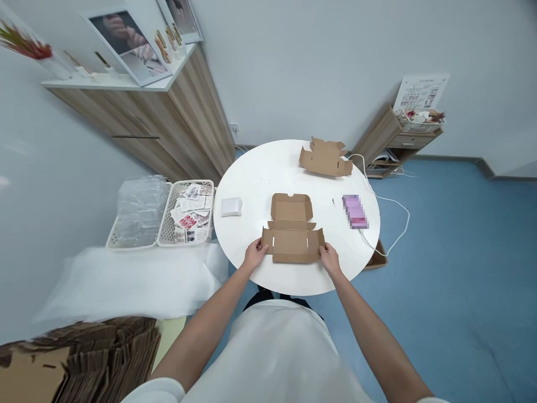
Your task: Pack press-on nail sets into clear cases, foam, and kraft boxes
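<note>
A flat brown cardboard box blank (292,229) lies unfolded on the round white table (260,173), near its front edge. My left hand (254,254) grips the blank's left side flap, fingers curled on its edge. My right hand (329,258) pinches the right side flap the same way. A second cardboard box (325,157), partly folded, sits at the table's far side. A small white packet (231,206) lies left of the blank, and a pink phone (355,211) on a white cable (394,224) lies to the right.
Two white baskets (165,238) stand left of the table, one with clear plastic, one with printed cards. A stack of flat cardboard (96,358) lies at the lower left, under white foam sheet (126,280). Wooden cabinets stand along the wall. Blue floor lies to the right.
</note>
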A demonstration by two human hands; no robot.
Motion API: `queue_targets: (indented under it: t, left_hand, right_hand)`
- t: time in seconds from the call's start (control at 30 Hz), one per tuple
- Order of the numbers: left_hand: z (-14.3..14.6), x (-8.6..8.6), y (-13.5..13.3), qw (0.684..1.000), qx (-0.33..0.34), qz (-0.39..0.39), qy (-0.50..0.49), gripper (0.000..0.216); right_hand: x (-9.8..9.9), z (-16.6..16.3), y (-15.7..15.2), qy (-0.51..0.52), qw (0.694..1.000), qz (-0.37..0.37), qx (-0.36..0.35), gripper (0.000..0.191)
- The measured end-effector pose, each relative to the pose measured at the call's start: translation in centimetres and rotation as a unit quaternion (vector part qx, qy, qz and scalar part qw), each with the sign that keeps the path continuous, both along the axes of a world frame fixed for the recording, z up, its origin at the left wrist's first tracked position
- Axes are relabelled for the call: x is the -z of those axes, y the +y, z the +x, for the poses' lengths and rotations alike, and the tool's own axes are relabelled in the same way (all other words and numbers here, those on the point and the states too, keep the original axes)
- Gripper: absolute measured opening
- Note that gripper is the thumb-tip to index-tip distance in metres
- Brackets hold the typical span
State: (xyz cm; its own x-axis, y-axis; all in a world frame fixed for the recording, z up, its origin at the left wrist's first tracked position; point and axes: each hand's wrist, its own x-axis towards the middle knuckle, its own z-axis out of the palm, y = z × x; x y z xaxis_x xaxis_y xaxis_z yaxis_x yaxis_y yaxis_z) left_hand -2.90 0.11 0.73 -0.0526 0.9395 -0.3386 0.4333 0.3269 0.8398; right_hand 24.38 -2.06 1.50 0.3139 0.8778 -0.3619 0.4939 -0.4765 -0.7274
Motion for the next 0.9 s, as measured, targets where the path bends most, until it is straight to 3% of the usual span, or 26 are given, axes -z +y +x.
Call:
queue_targets:
  t: [0.17, 0.27, 0.4, 0.5, 0.7, 0.9]
  left_hand:
    - [0.0, -0.5, -0.8, 0.988, -0.004, 0.064, 0.143, 0.08]
    - [0.3, -1.2, -2.3, 0.965, 0.062, 0.13, 0.218, 0.089]
    - [1.2, -2.2, -3.9, 0.927, 0.22, 0.186, 0.238, 0.07]
    - [1.9, -2.4, -4.3, 0.905, 0.29, 0.202, 0.237, 0.049]
    - [3.3, -1.6, -3.5, 0.894, 0.323, 0.192, 0.244, 0.037]
    - [4.7, -1.1, -2.8, 0.892, 0.31, 0.152, 0.29, 0.045]
  right_hand:
    - [0.4, 0.0, -0.1, -0.04, 0.999, 0.008, 0.019, 0.049]
    - [0.7, 0.4, -1.3, -0.111, 0.993, 0.03, 0.029, 0.06]
    - [0.6, 1.0, -3.1, -0.181, 0.982, 0.041, 0.022, 0.06]
    - [0.0, 1.6, -3.1, -0.209, 0.977, 0.034, 0.021, 0.057]
    - [-2.0, 2.0, 1.8, -0.199, 0.977, 0.061, -0.044, 0.046]
    - [-2.2, 1.3, 8.6, -0.102, 0.973, 0.067, -0.196, 0.036]
